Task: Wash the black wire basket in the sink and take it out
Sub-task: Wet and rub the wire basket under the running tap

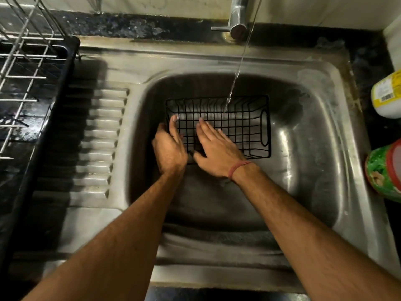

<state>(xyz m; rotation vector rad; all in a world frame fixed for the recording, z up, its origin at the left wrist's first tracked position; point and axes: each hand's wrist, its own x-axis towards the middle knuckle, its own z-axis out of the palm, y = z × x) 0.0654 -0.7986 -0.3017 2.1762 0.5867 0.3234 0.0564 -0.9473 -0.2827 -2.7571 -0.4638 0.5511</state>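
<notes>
The black wire basket (236,124) lies in the steel sink (314,148) under a thin stream of water (235,77) from the tap (237,18). My left hand (169,146) grips the basket's left end, thumb outside the rim and a finger over the wires. Flat on the mesh just right of it lies my right hand (214,148), fingers straight and spread, a red thread on its wrist. The water lands on the basket's far side, beyond my right fingers.
A ribbed drainboard (97,135) runs left of the bowl. A black tray with a wire dish rack (28,68) stands at the far left. A yellow-and-white bottle (387,94) and a green jar with a red lid (386,172) stand on the right counter.
</notes>
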